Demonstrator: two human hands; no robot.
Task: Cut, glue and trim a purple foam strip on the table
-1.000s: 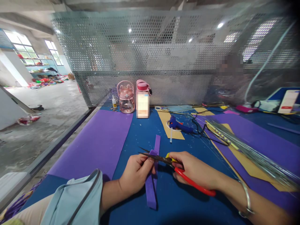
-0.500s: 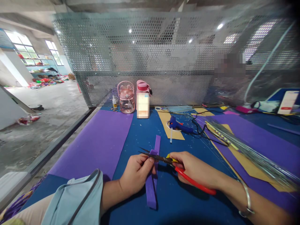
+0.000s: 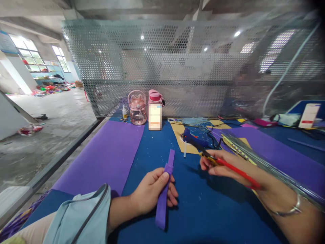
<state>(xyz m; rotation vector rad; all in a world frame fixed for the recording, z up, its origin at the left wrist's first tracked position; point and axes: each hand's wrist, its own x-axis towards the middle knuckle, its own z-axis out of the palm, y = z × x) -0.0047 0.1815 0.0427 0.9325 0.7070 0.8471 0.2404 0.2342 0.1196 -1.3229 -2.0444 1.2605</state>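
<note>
My left hand (image 3: 154,189) pinches a folded purple strip (image 3: 162,206) between thumb and fingers, over the blue tabletop (image 3: 198,213). One end of the strip points away from me and the longer end hangs toward me. My right hand (image 3: 223,166) is closed around scissors (image 3: 236,171) with red and yellow on the handles. The scissors are smeared by motion, their dark blades pointing up and left, apart from the strip. Just beyond the blade tips lies a blue glue gun (image 3: 194,138) with a clear glue stick (image 3: 185,149) near it.
A large purple sheet (image 3: 101,152) covers the table's left side; another purple sheet (image 3: 274,145) lies right, beside a bundle of thin wires (image 3: 269,173). Two pink bottles, one a clear-bodied jug (image 3: 137,110), and a phone (image 3: 154,117) stand before a perforated metal screen (image 3: 177,67).
My right hand has drawn the scissors off the strip, moving right and slightly away from me. The left hand keeps the strip, its fingers now more spread beneath it.
</note>
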